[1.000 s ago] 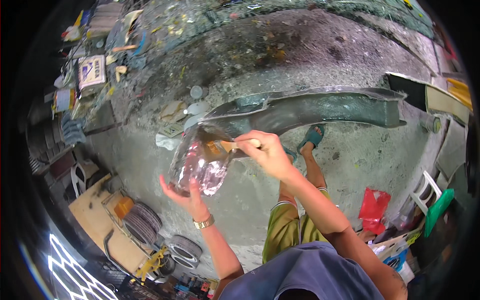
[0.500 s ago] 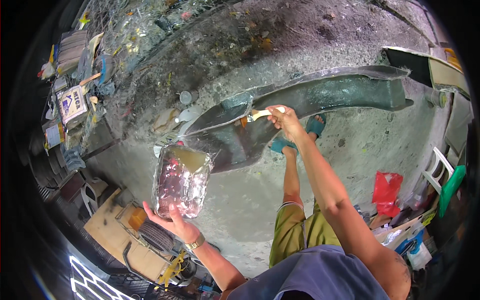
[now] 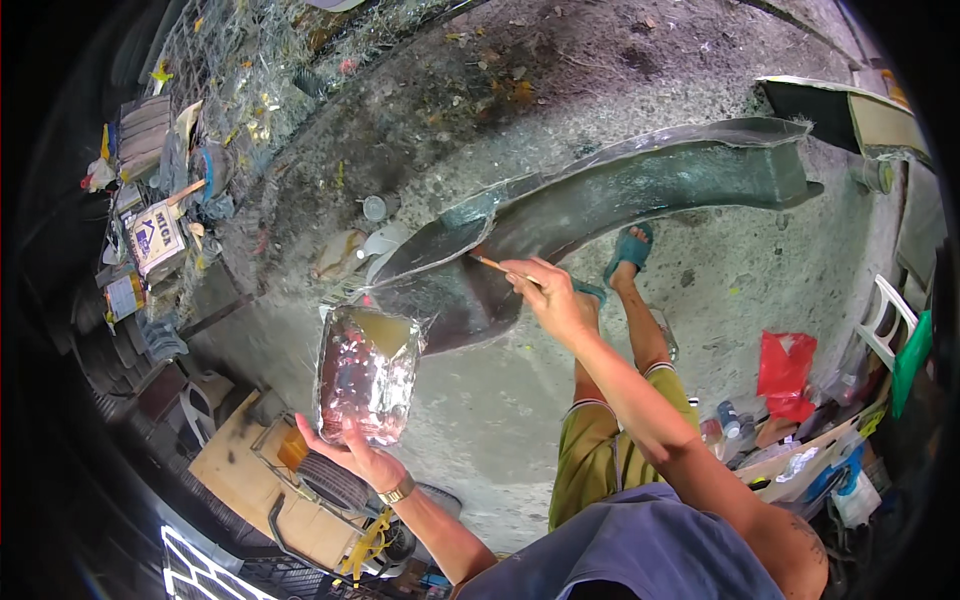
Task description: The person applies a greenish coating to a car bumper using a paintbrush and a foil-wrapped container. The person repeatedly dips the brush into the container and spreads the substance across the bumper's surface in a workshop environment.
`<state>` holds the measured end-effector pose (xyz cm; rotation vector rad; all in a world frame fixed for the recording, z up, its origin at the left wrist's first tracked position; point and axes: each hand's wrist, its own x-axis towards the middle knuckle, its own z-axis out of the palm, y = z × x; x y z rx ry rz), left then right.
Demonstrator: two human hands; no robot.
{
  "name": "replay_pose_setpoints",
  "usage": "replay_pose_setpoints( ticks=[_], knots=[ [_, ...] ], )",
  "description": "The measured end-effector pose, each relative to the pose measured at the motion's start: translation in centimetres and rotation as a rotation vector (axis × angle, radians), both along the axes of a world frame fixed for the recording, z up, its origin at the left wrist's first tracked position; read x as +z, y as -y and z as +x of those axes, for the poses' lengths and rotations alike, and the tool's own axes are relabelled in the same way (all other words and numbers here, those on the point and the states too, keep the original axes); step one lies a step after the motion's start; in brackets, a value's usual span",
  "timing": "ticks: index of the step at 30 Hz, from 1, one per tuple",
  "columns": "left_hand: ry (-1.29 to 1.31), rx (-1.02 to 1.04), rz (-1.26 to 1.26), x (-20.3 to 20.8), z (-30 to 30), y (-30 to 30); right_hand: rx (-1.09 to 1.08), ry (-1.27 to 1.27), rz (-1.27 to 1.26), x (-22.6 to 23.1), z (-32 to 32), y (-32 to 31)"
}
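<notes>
Curving across the gray floor (image 3: 450, 430), the long dark panel (image 3: 640, 190) looked glossy & wet in spots, w/ rough, pale edges. R hand (image 3: 550, 300) pinched a thin brush (image 3: 492, 264), tip at the panel's dark surface; contact hard to tell. L hand (image 3: 365, 465), fingers spread, held a clear, shiny, crinkled tray (image 3: 365, 375) by its near end, yellowish patch up top, just beside the panel's L end. Red sheet (image 3: 785, 375) lay well apart, far R.
</notes>
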<state>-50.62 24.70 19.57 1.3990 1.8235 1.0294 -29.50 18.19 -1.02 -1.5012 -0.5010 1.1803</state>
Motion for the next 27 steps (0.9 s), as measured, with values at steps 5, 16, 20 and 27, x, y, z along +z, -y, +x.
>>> replay_pose_setpoints(
  ticks=[5,16,20,27],
  knots=[
    [-0.031,0.018,0.029,0.5,0.1,0.2,-0.051,-0.561,-0.034,-1.4,3.0,1.0],
    [-0.094,0.025,0.004,0.0,0.5,0.3,-0.155,-0.041,-0.149,-7.3,1.2,1.3],
    [-0.05,0.009,-0.011,0.0,0.9,0.1,-0.067,-0.077,-0.066,-2.0,-0.5,1.4],
    [-0.031,0.012,0.006,0.7,1.0,0.2,0.055,-0.569,-0.158,-1.4,4.4,2.8]
  ],
)
